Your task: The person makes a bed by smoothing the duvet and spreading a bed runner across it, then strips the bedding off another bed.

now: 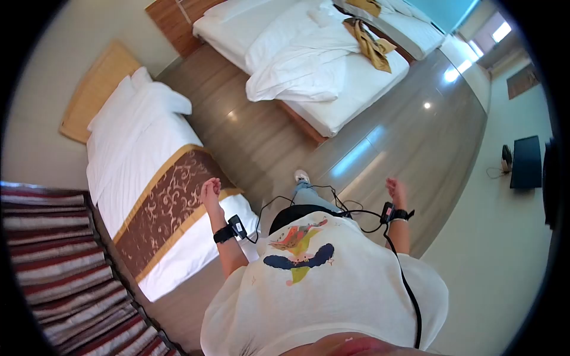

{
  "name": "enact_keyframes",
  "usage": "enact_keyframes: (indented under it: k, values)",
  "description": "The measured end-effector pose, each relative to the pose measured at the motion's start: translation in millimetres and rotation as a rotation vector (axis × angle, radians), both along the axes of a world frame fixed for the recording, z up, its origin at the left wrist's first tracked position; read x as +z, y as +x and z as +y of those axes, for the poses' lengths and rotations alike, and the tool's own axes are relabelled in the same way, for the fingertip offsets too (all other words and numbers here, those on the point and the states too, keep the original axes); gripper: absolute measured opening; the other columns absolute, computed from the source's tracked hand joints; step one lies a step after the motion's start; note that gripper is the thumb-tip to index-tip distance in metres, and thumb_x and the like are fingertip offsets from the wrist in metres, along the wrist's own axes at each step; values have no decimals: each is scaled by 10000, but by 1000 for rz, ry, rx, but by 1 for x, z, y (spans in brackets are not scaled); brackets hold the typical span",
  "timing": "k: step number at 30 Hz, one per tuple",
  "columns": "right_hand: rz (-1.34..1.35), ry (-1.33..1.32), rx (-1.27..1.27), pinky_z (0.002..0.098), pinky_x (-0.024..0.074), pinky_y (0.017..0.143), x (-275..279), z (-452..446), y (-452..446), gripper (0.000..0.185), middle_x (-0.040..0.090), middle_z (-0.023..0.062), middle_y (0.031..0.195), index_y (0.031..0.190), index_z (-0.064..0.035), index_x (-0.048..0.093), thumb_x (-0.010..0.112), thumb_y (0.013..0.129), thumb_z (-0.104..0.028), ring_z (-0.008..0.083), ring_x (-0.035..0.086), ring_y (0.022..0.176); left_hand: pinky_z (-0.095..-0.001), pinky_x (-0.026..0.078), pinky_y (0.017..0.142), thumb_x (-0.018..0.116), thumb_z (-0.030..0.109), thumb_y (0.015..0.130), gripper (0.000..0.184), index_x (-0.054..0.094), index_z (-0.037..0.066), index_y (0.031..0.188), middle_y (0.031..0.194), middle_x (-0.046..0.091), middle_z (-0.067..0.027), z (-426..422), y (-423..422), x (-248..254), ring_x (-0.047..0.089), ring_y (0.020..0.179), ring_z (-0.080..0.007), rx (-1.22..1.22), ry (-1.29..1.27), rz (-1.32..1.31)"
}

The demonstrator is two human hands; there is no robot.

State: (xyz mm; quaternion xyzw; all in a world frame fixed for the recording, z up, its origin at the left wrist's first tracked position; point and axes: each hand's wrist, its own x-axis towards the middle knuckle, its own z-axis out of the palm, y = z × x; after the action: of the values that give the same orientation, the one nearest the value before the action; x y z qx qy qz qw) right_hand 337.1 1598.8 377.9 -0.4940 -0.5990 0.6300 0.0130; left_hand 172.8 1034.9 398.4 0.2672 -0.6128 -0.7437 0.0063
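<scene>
My left hand point(211, 191) is held out with its fingers curled in, and nothing shows in it. Behind it in the view lies the brown and gold runner point(172, 207) of the single bed. My right hand point(396, 188), also with curled fingers and no object visible, appears above the shiny floor point(350, 127). Each wrist wears a black strap with a small device, the left one point(237, 226) and the right one point(387, 212), both joined to black cables.
A made bed point(142, 127) stands at the left, beside a striped curtain point(65, 255). Farther off is a bed with rumpled white bedding point(303, 59) and a gold-brown cloth point(371, 47). A dark screen point(526, 162) hangs on the right wall.
</scene>
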Motion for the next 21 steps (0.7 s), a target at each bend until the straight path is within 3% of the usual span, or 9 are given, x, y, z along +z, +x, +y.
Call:
enact_keyframes:
  k: [2, 7, 10, 14, 18, 21]
  values:
    - [-10, -125, -103, 168, 352, 436, -25, 23, 22, 257, 565, 20, 803, 842, -69, 536, 370, 754, -245, 88, 526, 632, -154, 344, 528, 422, 168, 787, 136, 522, 81, 815, 767, 556, -16, 28, -31, -9, 499, 662, -63, -85, 39, -66]
    - [-71, -262, -322, 179, 377, 464, -24, 44, -3, 248, 560, 17, 804, 892, -72, 506, 370, 755, -228, 100, 529, 628, -146, 336, 502, 422, 176, 785, 141, 525, 83, 809, 754, 556, -3, 87, -105, -29, 497, 640, -50, -240, -38, -232]
    - [-36, -266, -281, 185, 383, 486, -38, 87, -5, 241, 558, 19, 819, 904, -75, 497, 385, 754, -227, 110, 530, 644, -150, 336, 502, 434, 170, 778, 129, 527, 86, 804, 754, 557, -2, 100, -123, -59, 496, 639, -49, -265, -73, -366]
    - [-13, -214, -197, 184, 383, 499, -55, 142, -110, 232, 555, 21, 825, 907, -69, 491, 386, 761, -215, 114, 526, 670, -154, 336, 497, 453, 156, 764, 118, 525, 68, 797, 744, 552, -5, 128, -220, -93, 496, 641, -53, -344, -95, -234]
    - [-109, -41, -120, 205, 383, 492, -36, 119, -244, 220, 557, 23, 813, 896, -59, 489, 385, 770, -206, 108, 525, 669, -152, 328, 473, 458, 145, 756, 117, 518, 55, 801, 736, 546, -12, 157, -302, -99, 497, 645, -52, -348, -65, -269]
    - [-89, -133, -24, 217, 361, 523, -87, 102, -305, 189, 545, 10, 761, 836, -87, 509, 445, 733, -231, 99, 498, 635, -154, 322, 451, 459, 146, 754, 126, 508, 62, 834, 741, 546, -15, 150, -352, -146, 490, 621, -54, -395, -8, -321]
